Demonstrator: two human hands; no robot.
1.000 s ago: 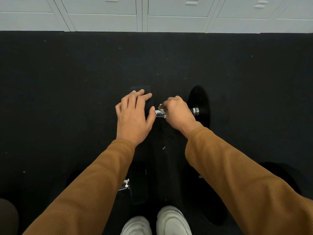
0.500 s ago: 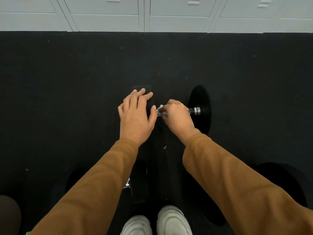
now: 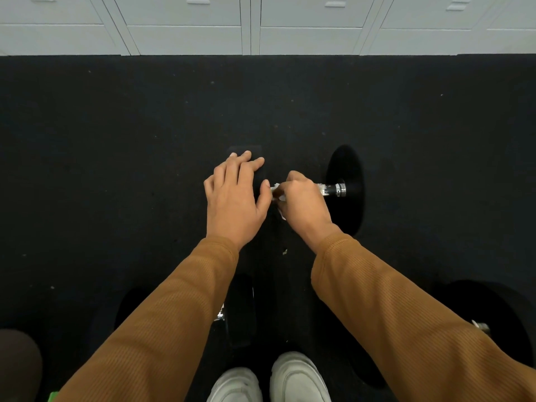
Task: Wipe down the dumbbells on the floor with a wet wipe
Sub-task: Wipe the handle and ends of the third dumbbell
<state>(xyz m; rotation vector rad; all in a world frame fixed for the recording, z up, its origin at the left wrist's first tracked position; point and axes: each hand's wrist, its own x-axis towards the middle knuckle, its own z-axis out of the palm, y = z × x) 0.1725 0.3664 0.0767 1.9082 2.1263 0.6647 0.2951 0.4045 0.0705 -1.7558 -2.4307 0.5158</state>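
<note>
right hand (image 3: pixel 301 198) slid wet wipe (image 3: pixel 275 187) leftward, more dumbbell handle (image 3: pixel 333 190) bared

You're in a gym locker area: pale vented lockers (image 3: pixel 185 27) run along 12 o'clock, the floor (image 3: pixel 116 146) is dark speckled matting, and chrome-handled dumbbells (image 3: pixel 346 204) lie at centre and 4 o'clock.

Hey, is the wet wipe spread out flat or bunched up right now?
Bunched up: only small crumpled white bits of the wet wipe show past the right hand, which grips it around the dumbbell's chrome handle.
</note>
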